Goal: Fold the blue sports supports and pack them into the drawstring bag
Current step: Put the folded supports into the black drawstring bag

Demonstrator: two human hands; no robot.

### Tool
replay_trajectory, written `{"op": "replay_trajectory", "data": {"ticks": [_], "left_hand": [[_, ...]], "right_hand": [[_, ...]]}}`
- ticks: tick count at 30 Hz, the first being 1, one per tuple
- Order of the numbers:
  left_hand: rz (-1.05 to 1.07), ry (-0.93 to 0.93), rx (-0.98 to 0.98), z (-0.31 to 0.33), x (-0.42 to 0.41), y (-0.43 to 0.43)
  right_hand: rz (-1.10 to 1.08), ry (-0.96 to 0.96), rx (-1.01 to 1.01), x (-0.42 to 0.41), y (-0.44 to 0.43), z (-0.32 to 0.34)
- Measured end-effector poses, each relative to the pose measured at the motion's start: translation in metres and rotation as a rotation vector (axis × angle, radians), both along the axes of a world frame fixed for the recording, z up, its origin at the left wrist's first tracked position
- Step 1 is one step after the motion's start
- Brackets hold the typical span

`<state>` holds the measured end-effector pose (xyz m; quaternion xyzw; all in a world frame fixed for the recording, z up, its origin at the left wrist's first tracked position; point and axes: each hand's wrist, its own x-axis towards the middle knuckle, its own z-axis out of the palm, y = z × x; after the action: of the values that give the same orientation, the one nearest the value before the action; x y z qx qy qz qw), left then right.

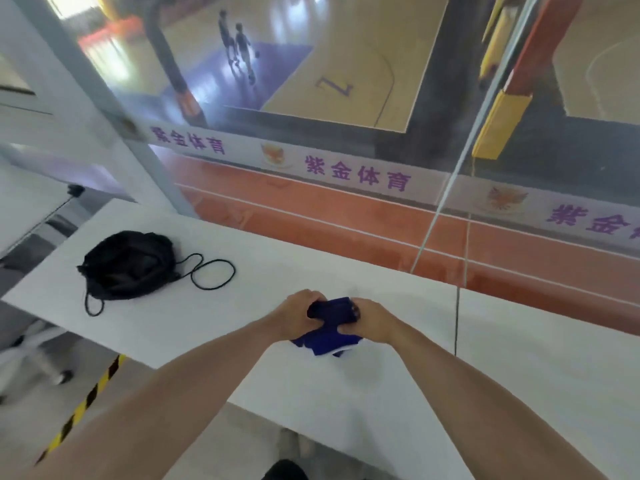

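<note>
The blue sports supports [331, 315] form a bunched dark-blue bundle with a white edge, held just over the white table [194, 317] near its middle. My left hand [298, 315] grips the bundle's left side with curled fingers. My right hand [370, 322] grips its right side, thumb pressed onto the fabric. The lower part of the bundle rests on the table. The black drawstring bag [128, 265] lies crumpled at the table's far left, apart from my hands, its cords looping out to the right [213, 273] and toward the front.
A glass wall [346, 150] rises just behind the table, overlooking a sports court below. A seam [457, 320] splits the tabletop right of my hands. Yellow-black hazard tape [86, 400] marks the floor at the lower left, near a chair base [34, 355].
</note>
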<state>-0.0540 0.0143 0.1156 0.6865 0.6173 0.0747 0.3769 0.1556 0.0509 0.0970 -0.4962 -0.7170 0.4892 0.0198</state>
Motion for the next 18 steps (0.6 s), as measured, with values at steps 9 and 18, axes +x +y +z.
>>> {"op": "replay_trajectory", "data": {"ticks": [9,18], "left_hand": [[0.246,0.172,0.067,0.002,-0.253,-0.05],[0.42,0.355,-0.026,-0.034,-0.483,-0.099]], "right_hand": [[0.122,-0.044,0.125,-0.256,-0.006,0.014],[-0.018,-0.105,0.063,-0.457,-0.008,0.006]]}}
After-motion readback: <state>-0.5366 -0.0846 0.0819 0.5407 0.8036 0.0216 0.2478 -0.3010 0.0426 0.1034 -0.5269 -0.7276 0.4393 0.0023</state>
